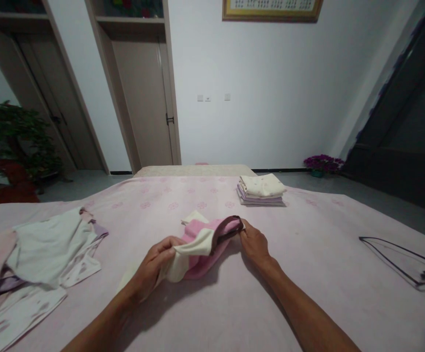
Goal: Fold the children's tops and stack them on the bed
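A small pink and cream garment with a dark brown edge is lifted a little above the pink flowered cloth. My left hand is closed on its cream part at the left. At the other end, my right hand pinches the fabric by the brown edge. The garment sags between both hands, and a cream corner of it points away from me. Behind it to the right lies a stack of folded clothes, cream on top with lilac below.
Unfolded white, pink and lilac clothes lie loosely at the left. A black wire frame rests on the cloth at the right. Beyond the covered surface stand a leafy plant, doors and purple flowers.
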A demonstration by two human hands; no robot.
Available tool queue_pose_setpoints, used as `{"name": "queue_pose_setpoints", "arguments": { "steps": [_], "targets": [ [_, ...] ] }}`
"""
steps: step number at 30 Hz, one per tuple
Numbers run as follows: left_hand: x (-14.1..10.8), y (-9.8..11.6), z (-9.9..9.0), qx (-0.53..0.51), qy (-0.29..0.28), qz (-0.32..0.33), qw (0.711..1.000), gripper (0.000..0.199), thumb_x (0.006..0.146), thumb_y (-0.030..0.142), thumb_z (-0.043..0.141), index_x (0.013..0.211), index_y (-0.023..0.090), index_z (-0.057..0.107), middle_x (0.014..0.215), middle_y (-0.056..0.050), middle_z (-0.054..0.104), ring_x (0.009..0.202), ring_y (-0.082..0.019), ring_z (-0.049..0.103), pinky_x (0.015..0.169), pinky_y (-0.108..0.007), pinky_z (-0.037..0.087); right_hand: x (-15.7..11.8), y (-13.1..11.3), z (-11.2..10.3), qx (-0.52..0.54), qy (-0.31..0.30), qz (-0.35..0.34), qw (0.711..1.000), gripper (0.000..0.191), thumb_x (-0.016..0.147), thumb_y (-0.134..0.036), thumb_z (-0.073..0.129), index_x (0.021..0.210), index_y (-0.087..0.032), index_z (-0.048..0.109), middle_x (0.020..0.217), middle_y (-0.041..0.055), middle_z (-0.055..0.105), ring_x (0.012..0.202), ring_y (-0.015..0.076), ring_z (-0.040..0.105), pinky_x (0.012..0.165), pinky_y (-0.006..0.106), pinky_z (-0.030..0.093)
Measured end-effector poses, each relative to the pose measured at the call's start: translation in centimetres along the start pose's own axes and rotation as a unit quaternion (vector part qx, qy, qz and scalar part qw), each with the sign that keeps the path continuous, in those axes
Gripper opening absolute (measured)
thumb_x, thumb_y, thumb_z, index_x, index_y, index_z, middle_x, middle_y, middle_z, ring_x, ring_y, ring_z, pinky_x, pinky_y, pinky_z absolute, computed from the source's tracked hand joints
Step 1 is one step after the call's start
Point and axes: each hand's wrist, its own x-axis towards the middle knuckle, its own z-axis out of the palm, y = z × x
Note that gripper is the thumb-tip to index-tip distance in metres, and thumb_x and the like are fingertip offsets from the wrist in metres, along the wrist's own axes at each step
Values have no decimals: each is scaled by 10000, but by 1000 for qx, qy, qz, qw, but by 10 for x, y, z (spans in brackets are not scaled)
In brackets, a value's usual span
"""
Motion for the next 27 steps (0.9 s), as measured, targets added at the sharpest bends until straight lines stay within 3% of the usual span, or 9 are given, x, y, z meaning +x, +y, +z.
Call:
{"name": "queue_pose_setpoints", "arguments": {
  "steps": [4,6,8,12,15,17,22,24,27],
  "targets": [
    [-15,8,32,121,-251,-50,959,338,901,492,596,934,181,724,880,-66,705,773,-187,647,702,-282,500,9,-7,2,335,-34,90,937,452,849,-398,571,1272,-245,616,937,37,742,796,225,680,747,340,513],
    [-16,7,41,169,-259,-4,951,345,955,476,529,1000,199,730,979,-79,722,902,-206,667,828,-313,515,5,-19,1,438,-92,93,890,507,810,-413,656,1282,-234,612,968,40,746,812,220,689,769,347,531],
    [-9,5,43,184,-164,52,968,344,963,471,520,1031,196,715,1018,-88,718,978,-221,665,899,-333,515,-3,-34,-3,477,-171,110,855,507,772,-385,720,1245,-223,640,924,40,751,770,214,690,739,345,541],
    [21,1,29,219,-22,155,963,499,914,437,612,1359,218,567,1423,-139,529,1282,-286,532,1043,-398,469,-23,-63,-7,489,-292,113,814,508,727,-338,800,1206,-224,673,1018,58,751,763,192,691,661,292,524],
    [46,-1,17,259,-94,175,945,790,873,418,672,1556,254,312,1565,-157,351,1327,-311,482,1026,-422,478,-32,-74,-2,486,-357,70,794,502,764,-424,798,1202,-213,674,1120,90,724,829,190,704,705,291,524],
    [58,-1,14,292,-189,105,932,835,869,414,677,1576,256,260,1409,-153,532,1105,-265,620,882,-376,537,-32,-71,5,480,-354,53,801,506,774,-489,783,1163,-182,682,1064,106,731,826,198,713,746,320,530],
    [63,5,4,377,-332,-18,864,676,806,456,738,1421,258,540,1050,-38,683,914,-207,621,806,-298,498,-16,-33,0,378,-290,91,875,455,757,-540,771,975,-151,681,801,43,705,633,128,645,559,224,455],
    [59,10,-8,365,-337,-21,867,583,787,482,755,1311,257,640,1141,-51,669,1022,-230,598,886,-308,472,-10,-17,-13,322,-370,109,865,447,745,-539,778,932,-145,674,767,32,686,606,118,619,513,205,417],
    [53,17,-32,376,-348,-8,859,505,777,486,762,1233,283,687,1186,-54,647,1004,-219,583,883,-301,463,-6,-4,-31,250,-549,117,789,519,645,-501,859,980,-146,684,825,30,683,674,119,619,570,206,443]
  ]
}}
